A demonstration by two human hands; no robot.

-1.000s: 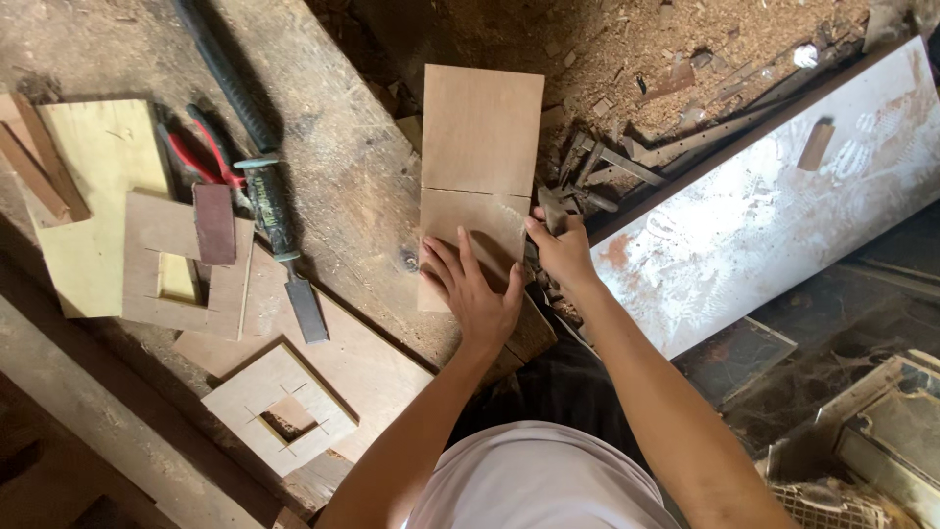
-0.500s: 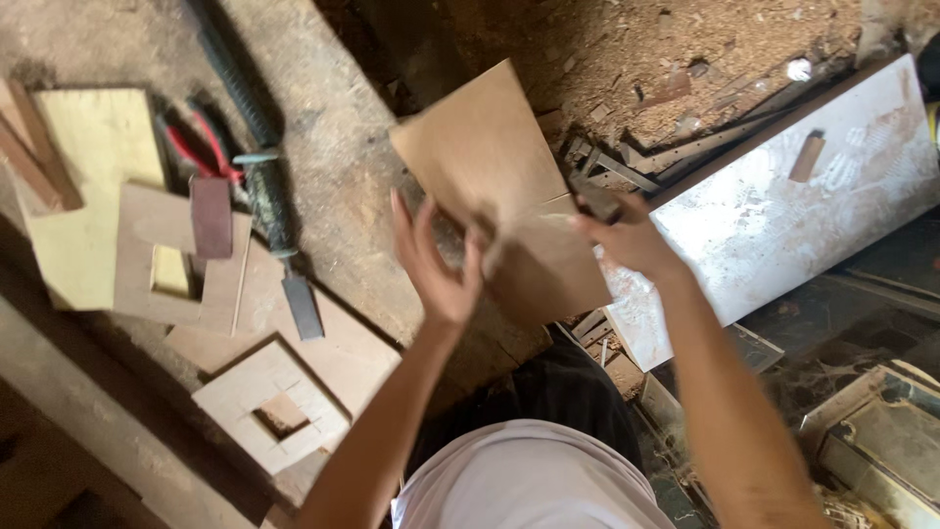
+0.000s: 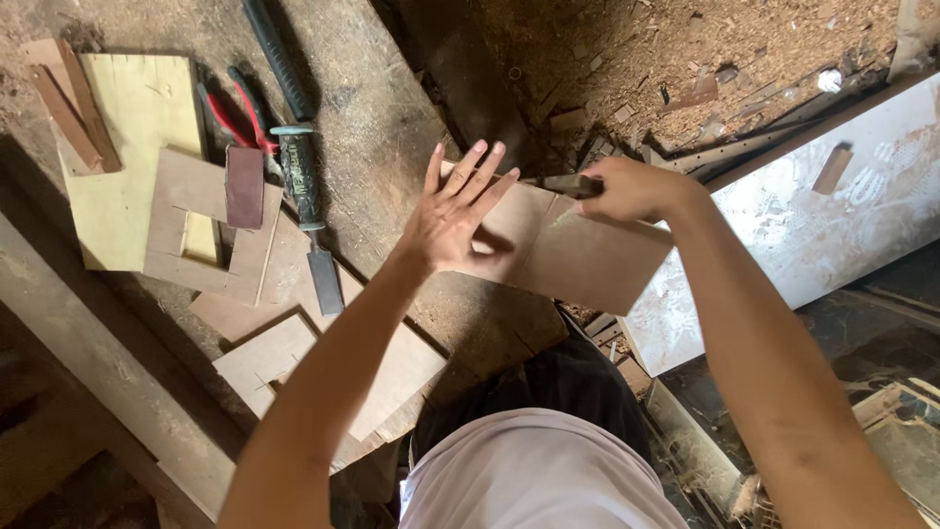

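A thin brown board [image 3: 587, 263] lies tilted across the edge of the rough workbench [image 3: 392, 127], in front of my body. My left hand [image 3: 452, 214] rests flat on the board's left part, fingers spread and pointing away from me. My right hand [image 3: 634, 188] is closed around a short dark tool [image 3: 566, 184] held along the board's far edge, its tip pointing toward my left fingers. What kind of tool it is cannot be made out.
To the left lie a dark-handled chisel [image 3: 302, 186], red-handled pliers [image 3: 233, 110], a yellow plywood piece [image 3: 132, 147] and several brown boards with square cut-outs [image 3: 191, 230]. A white panel [image 3: 822, 220] leans at the right. Sawdust [image 3: 685, 49] covers the ground beyond.
The board was lifted and turned from upright to lying crosswise. My left hand moved onto its left part and flattened; my right hand shifted to the far edge and now shows a dark tool.
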